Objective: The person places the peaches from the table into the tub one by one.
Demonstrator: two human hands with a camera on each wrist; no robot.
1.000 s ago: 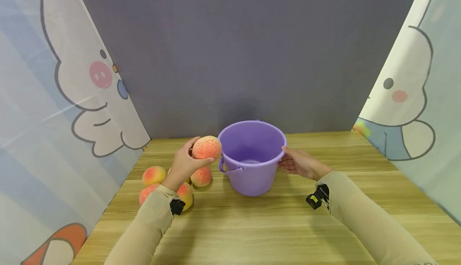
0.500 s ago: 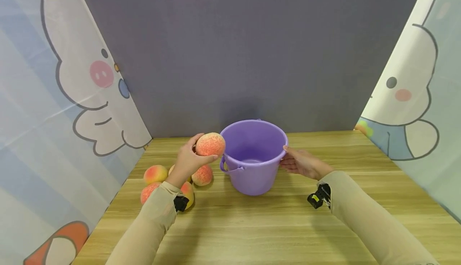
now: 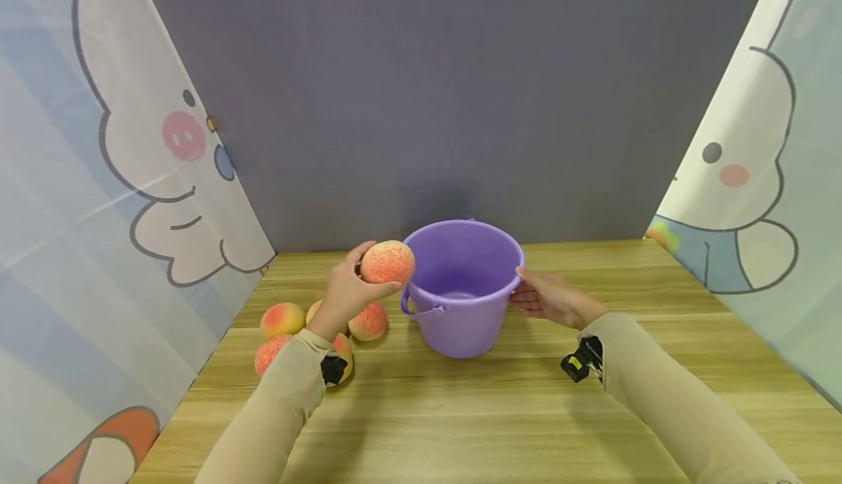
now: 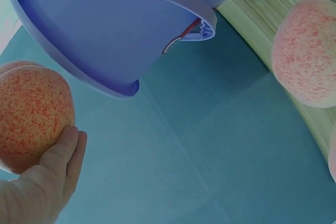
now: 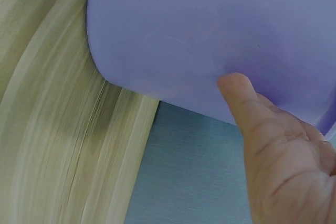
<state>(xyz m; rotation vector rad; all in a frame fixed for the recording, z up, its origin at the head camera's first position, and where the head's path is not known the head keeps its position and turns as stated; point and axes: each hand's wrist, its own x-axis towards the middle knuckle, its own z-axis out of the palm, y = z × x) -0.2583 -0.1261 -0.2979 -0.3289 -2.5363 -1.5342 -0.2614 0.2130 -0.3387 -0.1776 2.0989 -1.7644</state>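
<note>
My left hand [image 3: 347, 292] grips a speckled red-and-yellow peach [image 3: 388, 262] from its left side, fingers behind it and thumb under its front. The peach is held at the left rim of a purple bucket [image 3: 460, 327], overlapping the rim in the head view. In the left wrist view, the peach [image 4: 34, 116] is beside the bucket's rim and lowered handle. My right hand [image 3: 551, 300] holds the bucket's right side, thumb at the rim and the other fingers against the outer wall. The right wrist view shows fingers [image 5: 239, 95] touching that wall. The bucket stands upright, its visible inside bare.
Several more peaches lie on the wooden table [image 3: 447, 425] left of the bucket, including a yellow-red peach [image 3: 283, 320] and a speckled peach [image 3: 368, 322]. My left forearm partly hides them. A grey wall [image 3: 447, 89] rises behind, with cartoon-printed curtains [image 3: 66, 250] at both sides.
My left hand has moved the peach slightly right and up toward the bucket's rim, then nearly stopped. The right hand and the bucket have stayed in place.
</note>
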